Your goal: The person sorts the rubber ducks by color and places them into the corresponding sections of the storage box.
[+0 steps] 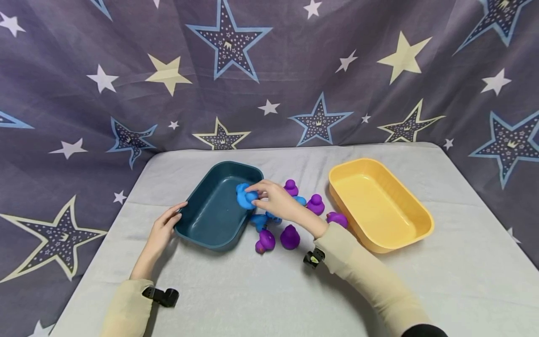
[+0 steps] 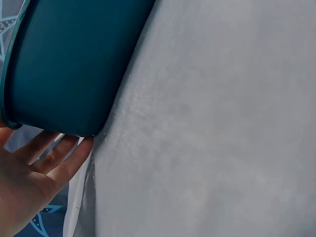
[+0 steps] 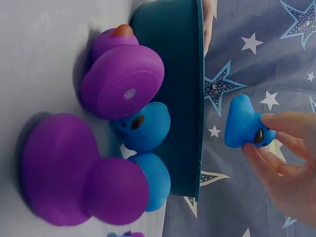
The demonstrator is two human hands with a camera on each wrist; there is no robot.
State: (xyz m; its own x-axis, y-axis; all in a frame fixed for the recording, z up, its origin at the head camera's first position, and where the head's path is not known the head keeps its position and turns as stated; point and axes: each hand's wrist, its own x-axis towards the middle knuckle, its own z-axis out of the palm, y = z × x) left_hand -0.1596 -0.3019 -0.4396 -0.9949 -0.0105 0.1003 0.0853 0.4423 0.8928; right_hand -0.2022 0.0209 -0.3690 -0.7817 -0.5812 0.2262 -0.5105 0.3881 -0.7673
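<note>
My right hand pinches a blue rubber duck between thumb and fingers, above the rim of the dark teal basin. In the right wrist view the duck is held by its head, apart from the basin wall. My left hand touches the basin's near left corner. In the left wrist view its fingers lie fairly straight against the outer wall. Beside the basin's right side are blue ducks and purple ducks, some tipped over. The right hand and forearm partly cover the group.
A yellow basin stands on the right of the pale cloth-covered table. One purple duck lies close to its left wall. Behind the table hangs a grey curtain printed with stars.
</note>
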